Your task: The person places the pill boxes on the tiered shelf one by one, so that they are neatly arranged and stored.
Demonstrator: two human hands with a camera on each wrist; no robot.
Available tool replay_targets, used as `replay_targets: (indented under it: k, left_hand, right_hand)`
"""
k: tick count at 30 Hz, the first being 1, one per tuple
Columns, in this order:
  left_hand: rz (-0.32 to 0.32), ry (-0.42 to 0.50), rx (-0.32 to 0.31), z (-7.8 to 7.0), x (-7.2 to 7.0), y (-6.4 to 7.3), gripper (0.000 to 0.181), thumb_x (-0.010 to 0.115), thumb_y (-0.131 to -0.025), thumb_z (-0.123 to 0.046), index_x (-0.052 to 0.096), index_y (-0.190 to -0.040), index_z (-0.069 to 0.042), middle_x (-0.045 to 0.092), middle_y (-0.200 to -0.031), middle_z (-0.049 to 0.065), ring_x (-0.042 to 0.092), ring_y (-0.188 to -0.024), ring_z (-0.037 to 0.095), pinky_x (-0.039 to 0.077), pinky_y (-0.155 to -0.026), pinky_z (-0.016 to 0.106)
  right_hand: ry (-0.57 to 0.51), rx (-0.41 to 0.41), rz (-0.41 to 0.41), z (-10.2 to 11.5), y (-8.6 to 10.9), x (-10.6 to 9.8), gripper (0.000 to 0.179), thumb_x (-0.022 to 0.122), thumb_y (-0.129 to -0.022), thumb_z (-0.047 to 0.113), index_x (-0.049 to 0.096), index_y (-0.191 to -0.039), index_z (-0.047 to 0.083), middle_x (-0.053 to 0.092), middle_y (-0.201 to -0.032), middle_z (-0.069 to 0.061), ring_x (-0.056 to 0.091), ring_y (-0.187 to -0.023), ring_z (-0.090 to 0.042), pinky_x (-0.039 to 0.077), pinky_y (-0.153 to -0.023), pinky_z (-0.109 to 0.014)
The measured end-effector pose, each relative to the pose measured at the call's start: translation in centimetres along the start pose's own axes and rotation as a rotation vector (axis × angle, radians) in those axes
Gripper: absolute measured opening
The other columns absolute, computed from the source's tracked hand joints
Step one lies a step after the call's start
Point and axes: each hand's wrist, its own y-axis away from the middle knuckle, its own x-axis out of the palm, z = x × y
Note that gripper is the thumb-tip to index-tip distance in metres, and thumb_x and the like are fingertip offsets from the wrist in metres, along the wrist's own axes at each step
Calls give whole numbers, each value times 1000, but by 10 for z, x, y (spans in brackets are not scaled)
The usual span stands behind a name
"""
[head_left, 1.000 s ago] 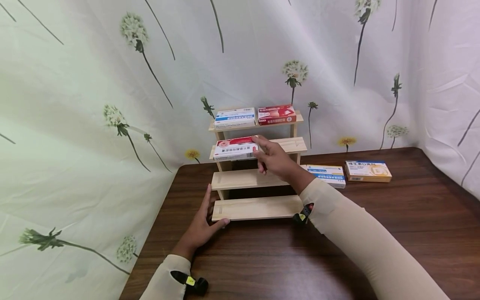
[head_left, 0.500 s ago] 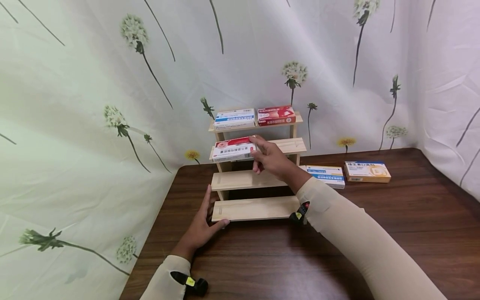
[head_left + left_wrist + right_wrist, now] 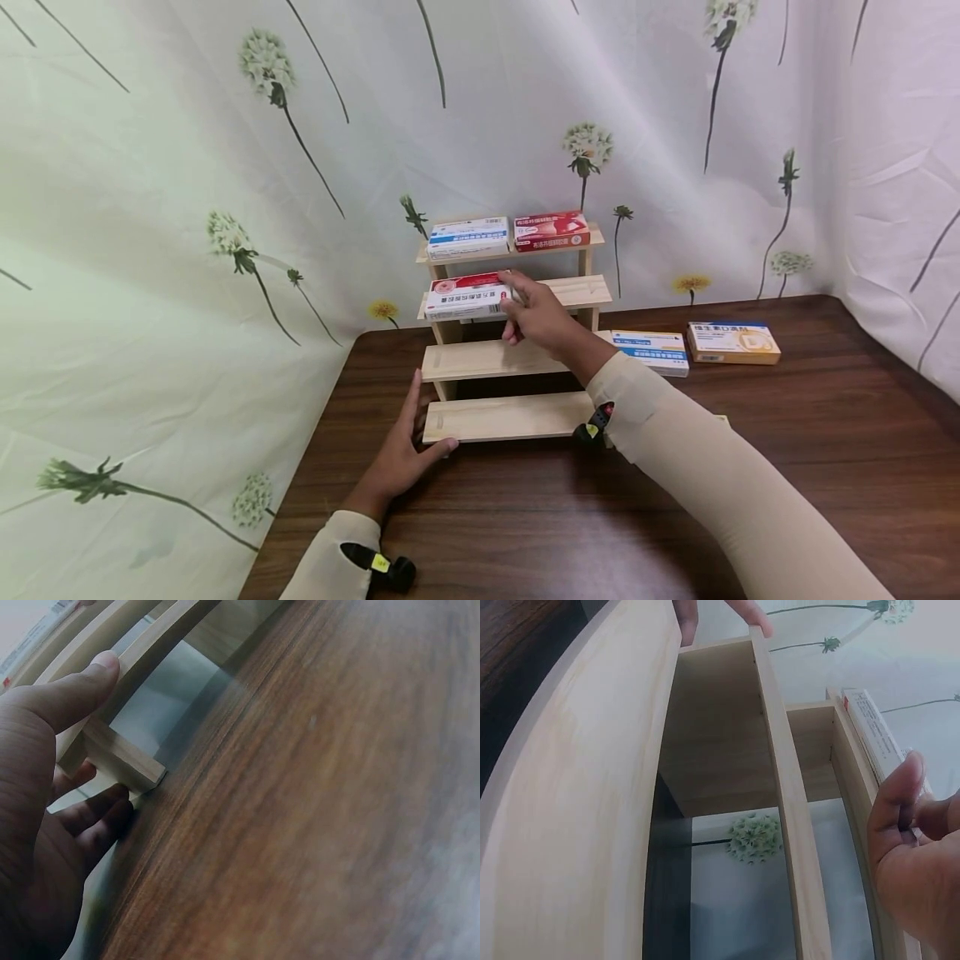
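A light wooden stepped shelf [image 3: 510, 419] stands on the table. On its second tier from the top, at the left, lies a white and red medicine box [image 3: 467, 297]. My right hand [image 3: 543, 317] holds this box at its right end, forefinger over the top edge and thumb at the near side. In the right wrist view, the curled fingers partly hide the box [image 3: 874, 735]. My left hand [image 3: 401, 458] grips the shelf's lower left corner. In the left wrist view its thumb [image 3: 90, 686] lies on a board edge, with the other fingers around the side support.
The top tier bears a white and blue medicine box [image 3: 468, 238] and a red one [image 3: 551, 231]. Right of the shelf, another white and blue box [image 3: 652, 352] and a white and orange box [image 3: 733, 343] lie on the table [image 3: 525, 533]. A flower-patterned cloth [image 3: 495, 125] hangs behind.
My right hand has shifted the white and red box slightly left, and the box has levelled from a slight tilt onto its tier. The left hand keeps its place on the shelf.
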Motion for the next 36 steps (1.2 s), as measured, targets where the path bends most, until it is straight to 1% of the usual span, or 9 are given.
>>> replay_targets:
  k: [3, 7, 9, 13, 17, 19, 26, 28, 36]
  left_hand:
    - [0, 0, -2, 0, 0, 0, 123, 85, -98, -24, -9, -174, -47, 41, -171, 22, 56, -148, 44, 48, -115, 62]
    - [-2, -4, -1, 1, 0, -1, 123, 85, -98, -24, -9, -174, -48, 41, -171, 22, 57, -147, 43, 48, -115, 61]
    - [-2, -4, 0, 2, 0, -1, 123, 85, -98, -24, -8, -174, -48, 42, -171, 22, 57, -147, 43, 49, -115, 61]
    - [0, 0, 2, 2, -1, 0, 122, 85, -98, -24, -9, -174, -47, 41, -171, 23, 57, -147, 44, 49, -114, 61]
    - [-1, 0, 4, 3, 0, 1, 123, 85, -98, -24, -9, -174, -47, 43, -170, 22, 57, -147, 44, 49, -114, 60]
    - [-1, -3, 8, 3, 0, 1, 123, 86, -98, -23, -9, -174, -46, 44, -169, 22, 58, -147, 43, 50, -114, 57]
    - [4, 24, -5, 2, 1, 3, 124, 86, -98, -24, -9, -173, -51, 42, -171, 18, 59, -146, 40, 53, -113, 41]
    - [6, 26, -5, 2, 1, 3, 124, 86, -98, -24, -9, -173, -52, 41, -172, 18, 59, -146, 39, 53, -113, 39]
    - [3, 19, -3, 0, 1, 3, 124, 86, -98, -25, -9, -172, -52, 40, -172, 18, 58, -147, 41, 51, -114, 53]
  right_hand:
    - [3, 0, -22, 1, 1, 3, 60, 50, -117, 13, 34, -174, 26, 48, -159, -18, 64, -69, -18, 59, -65, -29]
    - [29, -22, -51, 2, 1, 5, 60, 49, -117, 12, 32, -174, 21, 33, -176, -10, 63, -66, -18, 58, -63, -30]
    - [35, -32, -60, 1, 0, 6, 59, 48, -117, 11, 32, -174, 17, 29, -179, -10, 62, -65, -18, 58, -62, -30]
    - [49, -24, -77, 1, 1, 8, 58, 49, -117, 12, 35, -173, 19, 45, -168, -18, 61, -64, -19, 58, -61, -31]
    - [54, -3, -87, 1, 3, 9, 57, 51, -117, 14, 37, -172, 21, 54, -156, -18, 61, -65, -19, 58, -62, -31]
    - [55, 0, -87, 1, 3, 8, 58, 51, -117, 15, 36, -172, 21, 55, -154, -20, 61, -65, -18, 58, -62, -30]
    - [35, 22, -111, 5, 11, 5, 59, 55, -116, 18, 37, -172, 21, 44, -170, -12, 61, -64, -16, 58, -62, -29]
    - [39, 17, -118, 5, 13, 3, 59, 55, -116, 18, 37, -172, 19, 47, -166, -16, 60, -64, -16, 58, -62, -29]
    - [83, -23, -119, 6, 25, -6, 60, 58, -115, 21, 38, -172, 19, 36, -176, -8, 61, -66, -17, 59, -64, -31]
